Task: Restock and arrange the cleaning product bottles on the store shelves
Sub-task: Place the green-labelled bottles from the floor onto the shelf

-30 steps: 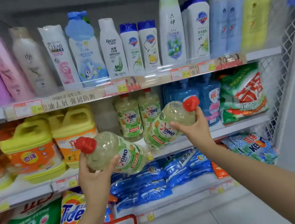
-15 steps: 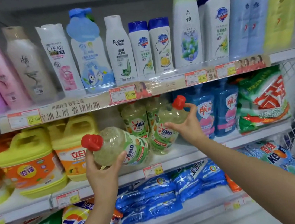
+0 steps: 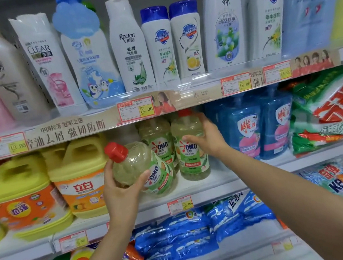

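Observation:
My left hand (image 3: 122,191) grips a clear yellow-green OMO bottle (image 3: 142,165) with a red cap, tilted with the cap up and to the left, just in front of the middle shelf (image 3: 226,184). My right hand (image 3: 208,138) is wrapped around a second OMO bottle (image 3: 191,149), which stands upright on that shelf. A third OMO bottle (image 3: 156,140) stands behind and to its left, partly hidden by the tilted one.
Yellow detergent jugs (image 3: 80,178) stand to the left on the same shelf, blue pump bottles (image 3: 245,128) and green powder bags (image 3: 324,112) to the right. Shampoo bottles (image 3: 129,47) fill the upper shelf. Blue bags (image 3: 178,238) lie on the shelf below.
My right hand has carried its bottle from a tilted position in front of the shelf to upright on the shelf. The view has moved closer. My left hand still holds its bottle tilted.

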`<state>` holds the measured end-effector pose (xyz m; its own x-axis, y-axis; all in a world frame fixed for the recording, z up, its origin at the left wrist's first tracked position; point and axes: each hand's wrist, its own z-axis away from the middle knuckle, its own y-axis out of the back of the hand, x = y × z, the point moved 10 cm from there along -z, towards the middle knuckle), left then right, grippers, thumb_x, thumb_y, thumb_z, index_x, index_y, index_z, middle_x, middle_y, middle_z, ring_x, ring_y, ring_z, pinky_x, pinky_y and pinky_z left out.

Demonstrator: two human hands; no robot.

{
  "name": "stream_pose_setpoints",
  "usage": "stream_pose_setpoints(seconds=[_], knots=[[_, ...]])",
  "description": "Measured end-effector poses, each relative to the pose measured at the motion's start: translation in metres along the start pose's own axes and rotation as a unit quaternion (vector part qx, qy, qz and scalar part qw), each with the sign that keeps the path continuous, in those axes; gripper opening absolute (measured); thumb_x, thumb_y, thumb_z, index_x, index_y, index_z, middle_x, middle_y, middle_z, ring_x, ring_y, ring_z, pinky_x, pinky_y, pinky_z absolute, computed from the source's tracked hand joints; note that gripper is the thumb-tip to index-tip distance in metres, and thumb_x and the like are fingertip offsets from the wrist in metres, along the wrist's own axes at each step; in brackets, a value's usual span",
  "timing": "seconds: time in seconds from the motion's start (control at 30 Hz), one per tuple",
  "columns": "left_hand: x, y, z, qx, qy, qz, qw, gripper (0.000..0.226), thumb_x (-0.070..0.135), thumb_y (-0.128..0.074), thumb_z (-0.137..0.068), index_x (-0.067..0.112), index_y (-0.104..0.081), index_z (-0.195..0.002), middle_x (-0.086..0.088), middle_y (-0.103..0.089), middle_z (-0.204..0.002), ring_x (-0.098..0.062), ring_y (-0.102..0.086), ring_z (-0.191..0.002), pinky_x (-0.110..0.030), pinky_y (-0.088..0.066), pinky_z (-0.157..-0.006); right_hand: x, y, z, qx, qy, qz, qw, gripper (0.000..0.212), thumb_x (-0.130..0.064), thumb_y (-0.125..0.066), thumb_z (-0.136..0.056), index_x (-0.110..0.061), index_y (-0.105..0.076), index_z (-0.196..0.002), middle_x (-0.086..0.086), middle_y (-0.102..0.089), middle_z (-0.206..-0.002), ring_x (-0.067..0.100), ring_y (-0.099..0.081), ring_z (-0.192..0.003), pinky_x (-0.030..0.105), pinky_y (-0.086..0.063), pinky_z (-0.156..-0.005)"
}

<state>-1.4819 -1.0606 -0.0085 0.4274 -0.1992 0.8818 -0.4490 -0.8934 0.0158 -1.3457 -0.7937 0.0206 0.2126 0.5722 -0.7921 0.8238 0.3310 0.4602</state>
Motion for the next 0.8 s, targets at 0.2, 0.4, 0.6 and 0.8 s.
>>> stream_pose_setpoints(seconds=[0.2, 0.4, 0.6, 0.8], knots=[[-0.008, -0.027, -0.026, -0.039, 0.028, -0.021, 0.999, 0.090, 0.041, -0.086, -0.057, 0.030, -0.040, -0.133, 0.005, -0.056, -0.128, -0.009, -0.059, -0.112, -0.036, -0.053, -0.095, 0.005, 0.002, -0.003, 0.008, 0.038, -0.005, 0.999, 0.085, -0.035, -0.079, -0.080, -0.032, -0.031, -0.150, 0.009, -0.046, -0.141, 0.028, -0.049, -0.128, 0.048, -0.044, -0.107], [-0.020, -0.061, -0.056, -0.087, 0.046, -0.066, 0.993, 0.083, 0.048, -0.089, -0.058, 0.030, -0.052, -0.131, 0.009, -0.066, -0.119, -0.014, -0.063, -0.110, -0.048, -0.054, -0.094, 0.014, -0.004, 0.001, 0.019, 0.042, -0.044, 0.998, 0.088, -0.038, -0.075, -0.082, -0.030, -0.021, -0.151, 0.004, -0.036, -0.149, 0.026, -0.044, -0.133, 0.053, -0.041, -0.108], [-0.028, -0.071, -0.042, -0.094, 0.016, -0.179, 0.979, 0.097, 0.061, -0.083, -0.055, 0.034, -0.040, -0.138, 0.003, -0.052, -0.130, -0.014, -0.054, -0.118, -0.040, -0.051, -0.096, 0.030, -0.014, 0.007, -0.004, 0.025, -0.011, 1.000, 0.112, -0.031, -0.083, -0.076, -0.038, -0.003, -0.154, 0.012, -0.033, -0.145, 0.029, -0.042, -0.132, 0.050, -0.043, -0.107], [-0.062, -0.080, -0.014, -0.098, 0.019, -0.273, 0.957, 0.091, 0.038, -0.090, -0.062, 0.020, -0.037, -0.134, 0.000, -0.061, -0.125, -0.023, -0.060, -0.114, -0.034, -0.050, -0.085, 0.034, -0.011, 0.008, 0.003, 0.055, 0.067, 0.996, 0.129, -0.026, -0.088, -0.070, -0.052, 0.010, -0.149, 0.011, -0.040, -0.133, 0.031, -0.050, -0.122, 0.052, -0.048, -0.099]])
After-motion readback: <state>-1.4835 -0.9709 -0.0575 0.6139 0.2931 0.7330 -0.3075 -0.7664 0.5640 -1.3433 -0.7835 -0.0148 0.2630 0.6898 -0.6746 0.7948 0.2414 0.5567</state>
